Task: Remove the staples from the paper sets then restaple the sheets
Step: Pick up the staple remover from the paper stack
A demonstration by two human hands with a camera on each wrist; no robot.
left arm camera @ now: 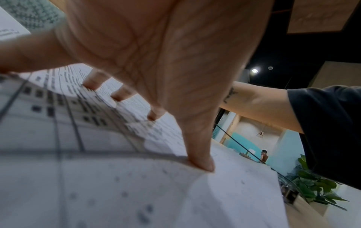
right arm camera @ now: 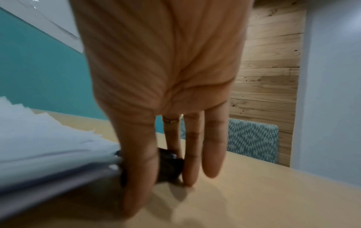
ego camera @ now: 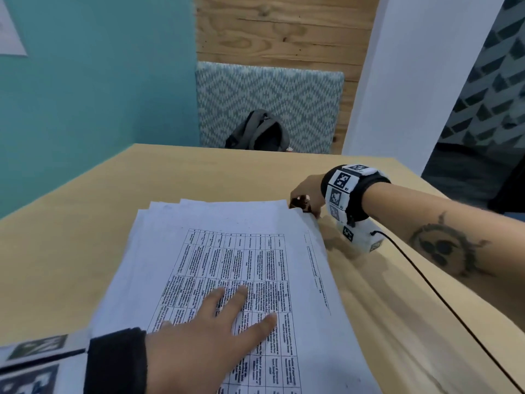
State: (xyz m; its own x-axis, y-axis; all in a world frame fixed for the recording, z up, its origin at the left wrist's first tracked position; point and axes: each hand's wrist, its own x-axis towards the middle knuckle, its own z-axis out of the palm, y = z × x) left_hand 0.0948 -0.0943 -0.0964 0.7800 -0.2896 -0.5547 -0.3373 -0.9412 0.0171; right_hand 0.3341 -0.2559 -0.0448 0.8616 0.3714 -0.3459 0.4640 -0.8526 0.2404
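Observation:
A stack of white paper sets (ego camera: 227, 245) lies on the wooden table (ego camera: 74, 228), its top sheet printed with a table of text. My left hand (ego camera: 235, 305) presses flat on the top sheet with spread, straight fingers. In the left wrist view its fingertips (left arm camera: 203, 165) touch the paper (left arm camera: 97, 177). My right hand (ego camera: 308, 193) is at the stack's far right corner and pinches a small dark tool (ego camera: 300, 201). In the right wrist view the tool (right arm camera: 170, 166) sits between thumb and fingers, against the edge of the sheets (right arm camera: 48, 146). No staple is visible.
A dark backpack (ego camera: 258, 132) sits on a patterned chair (ego camera: 270, 92) beyond the table's far edge. A black cable (ego camera: 426, 282) runs from my right wrist band across the table's right side. A teal wall stands at the left, and a plant (left arm camera: 312, 189) is behind me.

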